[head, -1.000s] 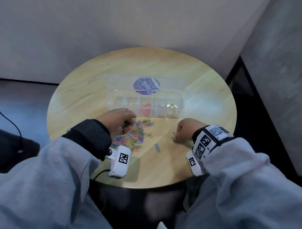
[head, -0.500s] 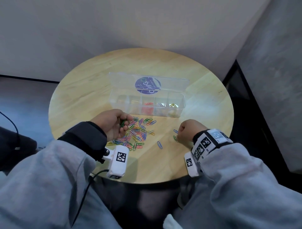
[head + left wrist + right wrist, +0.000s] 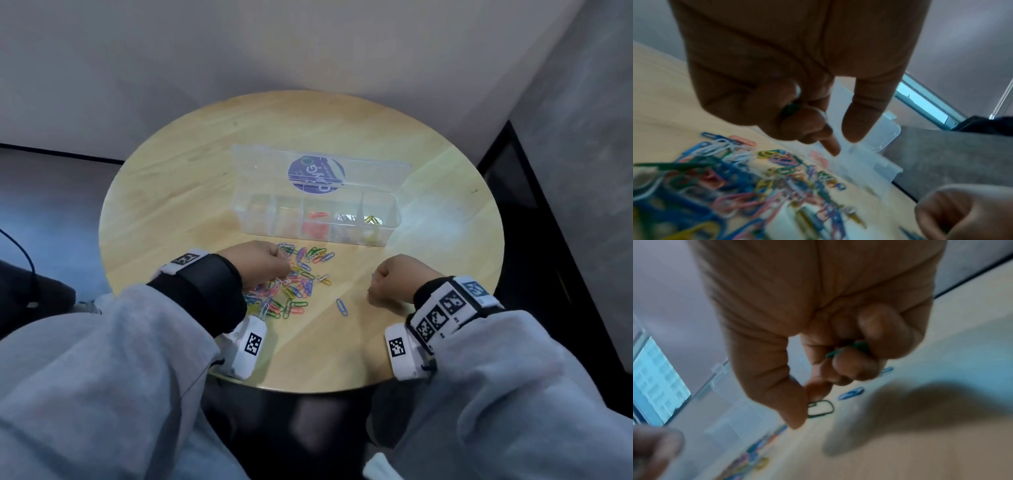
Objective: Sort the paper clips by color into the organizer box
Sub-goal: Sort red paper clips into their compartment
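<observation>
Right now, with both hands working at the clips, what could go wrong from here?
1. Each hand already holds green clips: the left hand has some tucked under curled fingers, and so does the right hand with its own. Pinching another could loosen that grip and drop them.
2. The pile is tangled and mixed, so a pinch may drag out a wrong color.
3. The box is clear, and its dividers are hard to see, so a clip may land in the wrong compartment.
</observation>
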Tool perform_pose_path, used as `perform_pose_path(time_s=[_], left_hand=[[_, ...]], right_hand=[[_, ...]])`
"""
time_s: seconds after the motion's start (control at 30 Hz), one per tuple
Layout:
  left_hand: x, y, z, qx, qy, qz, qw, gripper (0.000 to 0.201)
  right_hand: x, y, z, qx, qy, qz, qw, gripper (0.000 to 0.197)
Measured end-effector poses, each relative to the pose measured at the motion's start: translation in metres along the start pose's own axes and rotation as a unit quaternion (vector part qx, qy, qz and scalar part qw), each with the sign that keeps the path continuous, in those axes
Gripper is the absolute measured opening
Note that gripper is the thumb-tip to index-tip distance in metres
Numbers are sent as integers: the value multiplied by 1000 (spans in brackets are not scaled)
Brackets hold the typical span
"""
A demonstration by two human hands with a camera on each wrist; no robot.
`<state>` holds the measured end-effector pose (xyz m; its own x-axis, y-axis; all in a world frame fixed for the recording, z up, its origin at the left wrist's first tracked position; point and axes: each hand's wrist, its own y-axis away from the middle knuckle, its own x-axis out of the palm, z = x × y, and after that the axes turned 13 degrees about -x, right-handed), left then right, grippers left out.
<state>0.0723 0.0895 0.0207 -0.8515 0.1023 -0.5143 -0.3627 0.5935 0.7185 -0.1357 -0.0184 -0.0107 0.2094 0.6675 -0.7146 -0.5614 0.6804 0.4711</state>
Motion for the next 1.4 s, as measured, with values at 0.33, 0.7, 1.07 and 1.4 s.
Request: perform_pose_path(time_s=[0.33, 0.7, 1.07, 1.4], left_hand=[[16, -20, 12, -3, -160, -69, 985, 13], [31, -16, 9, 16, -238, -86, 967, 13], [35, -16, 7, 25, -229, -59, 971, 11], [-4, -16, 4, 31, 66, 37, 997, 20]], right_hand=[[-15, -7, 29, -127, -245, 26, 961, 23], [9, -11, 46, -101, -250, 87, 959, 29], [26, -12, 58, -154, -110, 103, 976, 21], [39, -8, 68, -169, 62, 85, 980, 9]])
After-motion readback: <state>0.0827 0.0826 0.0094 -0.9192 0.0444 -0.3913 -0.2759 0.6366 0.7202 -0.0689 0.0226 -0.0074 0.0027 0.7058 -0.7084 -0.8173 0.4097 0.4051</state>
